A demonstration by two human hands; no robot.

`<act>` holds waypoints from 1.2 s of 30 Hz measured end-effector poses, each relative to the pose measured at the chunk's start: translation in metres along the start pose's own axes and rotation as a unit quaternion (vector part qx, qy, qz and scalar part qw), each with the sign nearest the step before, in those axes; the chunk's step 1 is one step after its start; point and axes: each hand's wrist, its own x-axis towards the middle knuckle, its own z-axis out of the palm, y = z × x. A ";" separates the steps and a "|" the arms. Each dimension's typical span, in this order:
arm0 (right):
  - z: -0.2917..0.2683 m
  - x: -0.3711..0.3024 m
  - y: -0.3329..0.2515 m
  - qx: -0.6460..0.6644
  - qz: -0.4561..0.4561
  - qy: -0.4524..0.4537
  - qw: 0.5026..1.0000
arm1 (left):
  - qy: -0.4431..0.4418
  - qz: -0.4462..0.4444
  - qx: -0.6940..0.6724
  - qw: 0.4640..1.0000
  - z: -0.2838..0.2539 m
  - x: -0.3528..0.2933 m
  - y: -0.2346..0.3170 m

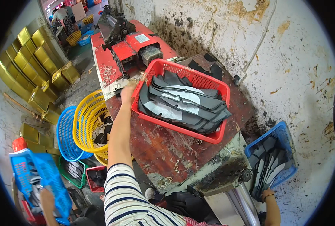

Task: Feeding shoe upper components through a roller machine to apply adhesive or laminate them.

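A red basket [149, 116] stands on the worn red-brown table, filled with flat dark cut pieces [182, 98] with pale patches, stacked in overlapping rows. My left arm reaches forward, and my left hand [127, 91] is at the basket's left side, near the red machine [137, 45]. Its fingers are mostly hidden. Low on the right, my right hand [267, 194] is at the near end of a blue basket [253, 145]. Its fingers are curled around the lower ends of similar dark and pale pieces [267, 165] fanned out there.
Yellow baskets [79, 124] and a blue round basket [64, 132] stand left of the table. A co-worker's hand [47, 199] is beside a blue bag [43, 169]. Gold tins [26, 64] are stacked by the left wall. A metal cylinder [244, 205] is near me.
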 end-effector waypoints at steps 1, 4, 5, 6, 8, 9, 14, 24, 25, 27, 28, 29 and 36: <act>-0.008 0.005 0.004 0.009 -0.071 -0.102 0.992 | 0.135 -0.004 -0.012 0.991 -0.025 -0.001 0.000; -0.093 -0.026 0.025 0.303 -0.199 -0.025 0.932 | 0.341 -0.158 -0.109 0.920 -0.086 -0.026 -0.015; -0.108 -0.042 0.033 0.308 -0.200 -0.021 0.930 | 0.278 -0.252 -0.188 0.908 -0.108 -0.031 -0.014; -0.121 -0.056 0.039 0.356 -0.170 -0.004 0.919 | 0.321 -0.263 -0.349 0.840 -0.117 -0.038 -0.014; -0.116 -0.071 0.043 0.408 -0.134 0.014 0.903 | 0.265 -0.306 -0.571 0.714 -0.144 -0.051 0.012; -0.106 -0.069 0.044 0.355 -0.120 -0.014 0.927 | 0.263 -0.301 -0.575 0.714 -0.154 -0.059 0.028; -0.091 -0.063 0.004 0.271 -0.146 -0.031 0.951 | 0.172 -0.212 -0.721 0.637 -0.209 -0.106 0.114; -0.170 -0.165 -0.002 0.444 -0.207 0.449 0.747 | -0.108 -0.291 -0.584 0.750 -0.166 -0.179 0.084; -0.166 -0.169 -0.004 0.460 -0.211 0.416 0.756 | -0.106 -0.315 -0.601 0.726 -0.146 -0.187 0.072; -0.156 -0.175 -0.007 0.459 -0.203 0.375 0.779 | -0.098 -0.343 -0.622 0.697 -0.128 -0.191 0.053; -0.149 -0.180 -0.007 0.445 -0.185 0.368 0.795 | -0.097 -0.341 -0.487 0.798 -0.122 -0.185 0.046; -0.145 -0.184 -0.004 0.433 -0.173 0.364 0.806 | -0.091 -0.331 -0.338 0.876 -0.117 -0.177 0.036; -0.087 -0.171 0.033 0.427 -0.090 0.306 0.846 | 0.009 -0.244 0.026 0.969 -0.095 -0.098 -0.038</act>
